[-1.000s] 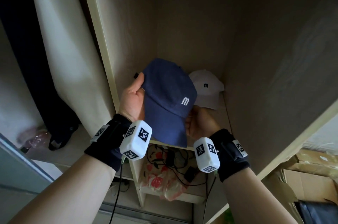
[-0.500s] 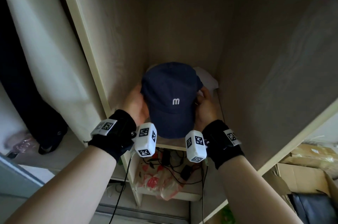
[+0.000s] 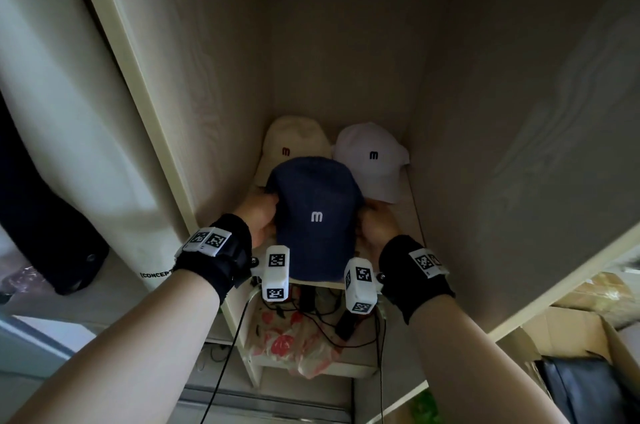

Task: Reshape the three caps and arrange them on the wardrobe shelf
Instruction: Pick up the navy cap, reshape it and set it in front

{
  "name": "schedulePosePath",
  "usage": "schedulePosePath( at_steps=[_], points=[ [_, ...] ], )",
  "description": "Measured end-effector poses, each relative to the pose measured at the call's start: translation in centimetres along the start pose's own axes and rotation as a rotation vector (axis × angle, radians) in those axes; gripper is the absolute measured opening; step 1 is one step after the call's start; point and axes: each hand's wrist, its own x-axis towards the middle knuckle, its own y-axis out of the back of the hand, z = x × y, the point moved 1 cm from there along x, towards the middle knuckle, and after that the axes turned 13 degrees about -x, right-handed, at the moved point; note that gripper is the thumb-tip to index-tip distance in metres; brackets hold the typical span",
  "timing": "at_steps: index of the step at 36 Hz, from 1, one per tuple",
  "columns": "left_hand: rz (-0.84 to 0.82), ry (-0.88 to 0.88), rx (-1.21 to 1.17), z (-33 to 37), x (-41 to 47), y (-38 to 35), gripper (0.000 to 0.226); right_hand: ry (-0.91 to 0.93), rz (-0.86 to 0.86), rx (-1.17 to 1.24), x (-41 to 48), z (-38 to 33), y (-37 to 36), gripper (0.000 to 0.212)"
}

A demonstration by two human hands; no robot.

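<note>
A navy cap [image 3: 317, 215] with a white "m" sits at the front of the wardrobe shelf [image 3: 410, 215], its brim pointing toward me. My left hand [image 3: 258, 221] grips its left side and my right hand [image 3: 375, 227] grips its right side. Behind it on the left rests a cream cap [image 3: 294, 141] with a red "m", partly covered by the navy cap. At the back right lies a white cap [image 3: 372, 158] with a dark "m", its brim angled toward the right wall.
The shelf is a narrow compartment with side walls close on both sides. Below it a lower shelf holds a flowered plastic bag [image 3: 294, 344] and black cables [image 3: 346, 323]. A white garment [image 3: 69, 111] hangs at left. Cardboard boxes [image 3: 581, 330] stand at lower right.
The navy cap has turned from tilted to facing me and come down onto the shelf's front. Both hands moved to its sides. The cream and white caps behind came into view.
</note>
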Motion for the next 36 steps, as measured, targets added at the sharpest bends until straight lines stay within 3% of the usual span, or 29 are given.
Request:
schedulePosePath(
  at_steps=[5, 8, 12, 16, 19, 25, 29, 36],
  points=[
    [0.023, -0.111, 0.226, 0.0, 0.5, 2.6, 0.031, 0.058, 0.012, -0.184, 3.3, 1.3, -0.7, 0.038],
    [0.04, -0.193, 0.34, 0.0, 2.3, 4.7, 0.04, 0.111, 0.045, -0.298, 1.4, -0.8, -1.3, 0.031],
    [0.027, -0.278, 0.365, 2.4, -2.9, 4.2, 0.028, 0.176, 0.101, -0.378, 0.3, -3.0, -1.6, 0.02],
    [0.006, -0.29, 0.382, 2.7, -3.7, 5.3, 0.041, 0.206, 0.06, -0.404, -0.4, -4.4, -1.9, 0.027],
    [-0.013, -0.28, 0.376, 3.2, -5.0, 6.0, 0.045, 0.196, 0.025, -0.332, -1.4, -5.4, -2.2, 0.03],
    [-0.139, -0.317, 0.372, 4.6, -5.5, 8.3, 0.078, 0.153, -0.008, -0.099, -2.9, -7.9, -3.5, 0.009],
    [-0.179, -0.334, 0.384, 5.0, -7.0, 8.0, 0.076, 0.152, -0.012, 0.001, -3.8, -8.1, -4.5, 0.02],
    [-0.102, -0.422, 0.495, 6.5, -7.3, 9.1, 0.068, 0.126, 0.008, 0.034, -4.6, -9.0, -6.3, 0.028]
  ],
)
